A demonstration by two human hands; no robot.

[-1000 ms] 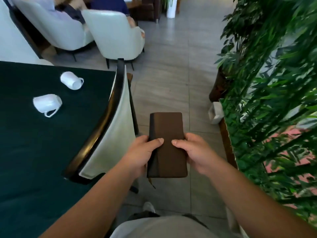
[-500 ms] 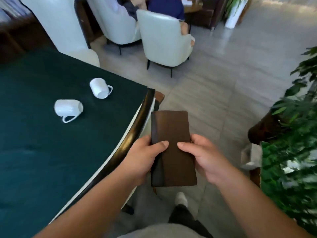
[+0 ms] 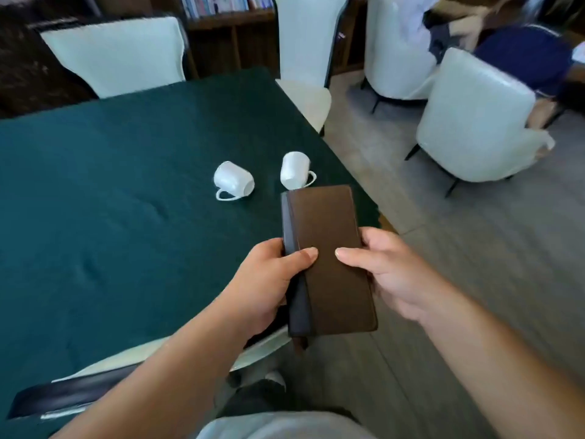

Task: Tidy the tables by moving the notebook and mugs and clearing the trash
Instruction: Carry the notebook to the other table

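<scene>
Notebook [image 3: 329, 258]: brown cover, dark spine, closed
Left hand [image 3: 269, 280]: clasped on spine edge
Right hand [image 3: 389, 274]: clasped on opposite edge

Soft, even daylight with faint shadows, mild sheen on the white chairs [image 3: 474, 122], motion blur throughout, and wide-angle bending toward the edges.

Green-clothed table [image 3: 110, 201] carries two white mugs [image 3: 233, 180] lying sideways.

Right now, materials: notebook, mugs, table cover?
Notebook: matte brown cover, looks like leather or imitation. Left mug and right mug: glossy white, likely ceramic. Table cover: dark green cloth; soft creases show.
</scene>
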